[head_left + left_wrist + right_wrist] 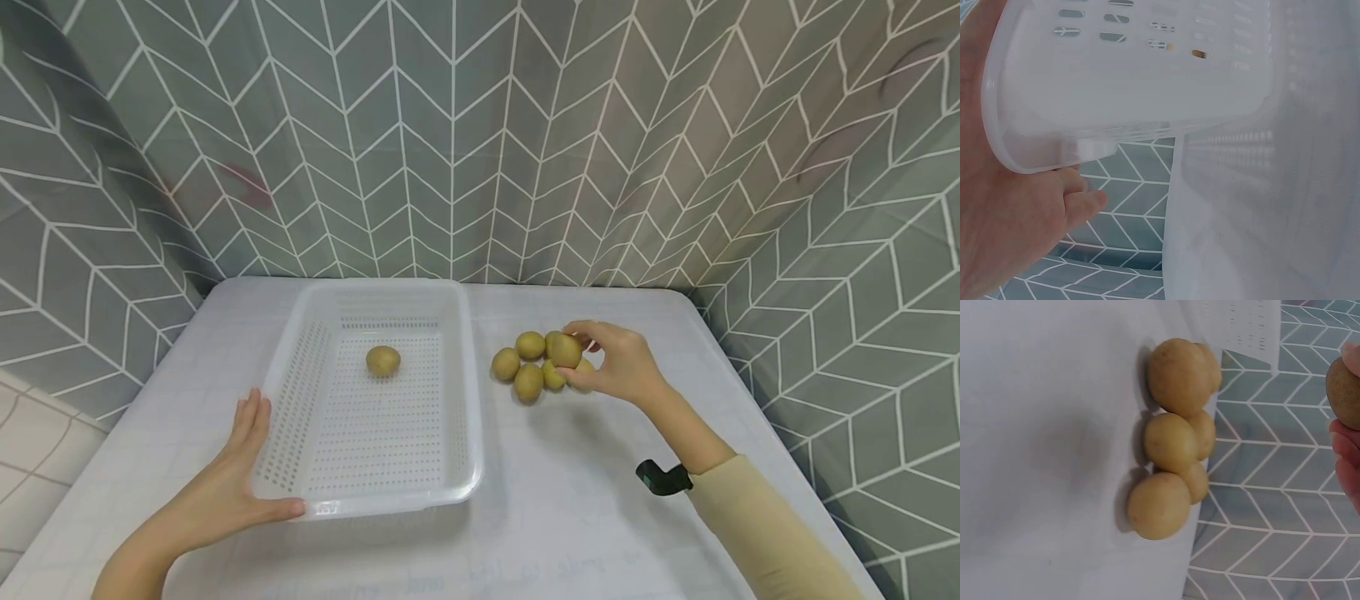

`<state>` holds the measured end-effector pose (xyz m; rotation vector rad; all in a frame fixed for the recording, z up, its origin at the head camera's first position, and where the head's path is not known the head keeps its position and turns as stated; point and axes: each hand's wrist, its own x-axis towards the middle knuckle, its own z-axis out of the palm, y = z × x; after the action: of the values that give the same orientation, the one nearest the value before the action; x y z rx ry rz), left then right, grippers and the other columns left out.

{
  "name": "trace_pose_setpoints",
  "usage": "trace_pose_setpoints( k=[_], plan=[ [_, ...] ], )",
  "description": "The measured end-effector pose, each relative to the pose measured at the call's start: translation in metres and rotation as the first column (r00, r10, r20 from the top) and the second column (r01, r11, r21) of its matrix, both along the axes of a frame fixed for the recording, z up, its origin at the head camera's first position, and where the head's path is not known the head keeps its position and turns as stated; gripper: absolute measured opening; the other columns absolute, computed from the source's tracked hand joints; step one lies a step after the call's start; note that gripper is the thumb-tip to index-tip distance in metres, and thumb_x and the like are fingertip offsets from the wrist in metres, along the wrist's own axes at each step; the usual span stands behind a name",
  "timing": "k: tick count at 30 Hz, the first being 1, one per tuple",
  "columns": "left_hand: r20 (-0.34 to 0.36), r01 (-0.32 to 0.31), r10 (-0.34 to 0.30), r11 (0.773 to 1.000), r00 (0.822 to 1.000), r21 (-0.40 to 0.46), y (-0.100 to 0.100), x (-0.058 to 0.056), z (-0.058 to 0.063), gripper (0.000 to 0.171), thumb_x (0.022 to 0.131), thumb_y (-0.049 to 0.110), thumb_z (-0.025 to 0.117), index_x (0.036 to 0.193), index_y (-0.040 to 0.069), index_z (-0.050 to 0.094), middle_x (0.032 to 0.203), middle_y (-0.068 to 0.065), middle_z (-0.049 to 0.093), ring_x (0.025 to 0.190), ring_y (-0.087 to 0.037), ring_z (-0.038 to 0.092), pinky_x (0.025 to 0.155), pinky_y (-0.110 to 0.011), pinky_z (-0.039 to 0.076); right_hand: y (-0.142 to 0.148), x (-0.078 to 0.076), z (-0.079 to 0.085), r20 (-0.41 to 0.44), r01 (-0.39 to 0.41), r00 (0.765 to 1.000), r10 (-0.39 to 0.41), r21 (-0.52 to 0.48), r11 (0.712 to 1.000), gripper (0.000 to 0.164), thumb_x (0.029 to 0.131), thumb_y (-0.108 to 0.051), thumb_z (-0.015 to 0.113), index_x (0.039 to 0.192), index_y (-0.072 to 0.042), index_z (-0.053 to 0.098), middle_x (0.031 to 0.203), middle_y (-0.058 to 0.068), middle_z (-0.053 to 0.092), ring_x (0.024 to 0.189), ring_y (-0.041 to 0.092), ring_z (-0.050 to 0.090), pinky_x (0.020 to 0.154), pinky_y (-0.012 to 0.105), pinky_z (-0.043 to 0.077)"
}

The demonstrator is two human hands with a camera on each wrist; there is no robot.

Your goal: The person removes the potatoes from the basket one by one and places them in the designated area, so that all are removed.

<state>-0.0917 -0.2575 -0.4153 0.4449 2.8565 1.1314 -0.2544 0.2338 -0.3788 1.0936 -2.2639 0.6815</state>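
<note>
My right hand pinches a potato between thumb and fingers. In the right wrist view that potato is held apart from the cluster. Below it several tan potatoes lie bunched on the table, the rear ones partly covered by the hand. My left hand rests against the front left corner of a white perforated basket, fingers straight along its left side, thumb at the front edge. In the left wrist view the hand lies against the basket's rim. One potato sits inside the basket.
A white cloth covers the table. Grey curtains with a white chevron pattern hang behind it and at both sides. A black band with a small device is on the right wrist.
</note>
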Motion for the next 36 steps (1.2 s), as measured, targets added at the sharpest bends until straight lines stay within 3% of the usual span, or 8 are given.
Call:
trace_pose_setpoints(
  k=[3,7,20,28,36],
  plan=[
    [0.0,0.003,-0.003,1.0,1.0,0.001,0.0,0.0,0.0,0.136,0.065,0.033,0.087,0.149,-0.003,-0.013,0.155,-0.017,-0.026,0.14,-0.033,-0.027,0.101,-0.074,0.001,-0.002,0.001,-0.009,0.02,0.001,1.0,-0.001,-0.003,1.0,0.05,0.065,-0.028,0.085,0.105,-0.007,0.066,0.085,0.001,0.069,0.072,0.013,0.064,0.059,0.031,0.054],
    [0.001,0.002,-0.002,1.0,1.0,-0.001,0.0,0.0,0.0,0.135,0.065,0.034,0.087,0.149,-0.003,-0.013,0.155,-0.016,-0.026,0.14,-0.034,-0.027,0.101,-0.074,0.002,-0.003,0.003,-0.018,0.04,0.009,0.999,-0.009,-0.015,1.0,0.054,0.059,-0.022,0.089,0.105,-0.006,0.065,0.082,0.002,0.068,0.07,0.013,0.064,0.057,0.035,0.055],
    [0.021,-0.01,0.01,1.0,1.0,-0.005,0.002,0.0,0.003,0.136,0.066,0.035,0.086,0.149,-0.002,-0.014,0.154,-0.014,-0.028,0.139,-0.032,-0.028,0.099,-0.075,0.002,-0.008,0.009,-0.039,0.142,0.038,0.989,-0.038,0.005,0.999,0.048,0.064,-0.026,0.086,0.104,-0.008,0.065,0.079,0.0,0.067,0.066,0.018,0.064,0.058,0.031,0.054],
    [0.031,-0.021,0.021,1.0,0.999,0.009,0.003,0.001,0.004,0.136,0.066,0.036,0.086,0.149,-0.001,-0.015,0.154,-0.011,-0.029,0.139,-0.03,-0.029,0.099,-0.076,0.002,-0.011,0.012,-0.052,0.269,0.105,0.952,-0.148,0.167,0.98,0.048,0.068,-0.032,0.086,0.106,-0.011,0.067,0.079,-0.005,0.064,0.068,0.015,0.063,0.059,0.024,0.05],
    [0.03,-0.019,0.019,1.0,0.999,0.004,0.003,0.0,0.005,0.135,0.066,0.036,0.086,0.149,-0.001,-0.014,0.154,-0.011,-0.028,0.14,-0.03,-0.028,0.098,-0.076,0.003,-0.012,0.013,-0.059,0.323,0.191,0.895,-0.306,0.342,0.92,0.045,0.069,-0.041,0.082,0.102,-0.015,0.066,0.074,-0.008,0.056,0.064,0.008,0.05,0.055,0.028,0.043]
  ],
)
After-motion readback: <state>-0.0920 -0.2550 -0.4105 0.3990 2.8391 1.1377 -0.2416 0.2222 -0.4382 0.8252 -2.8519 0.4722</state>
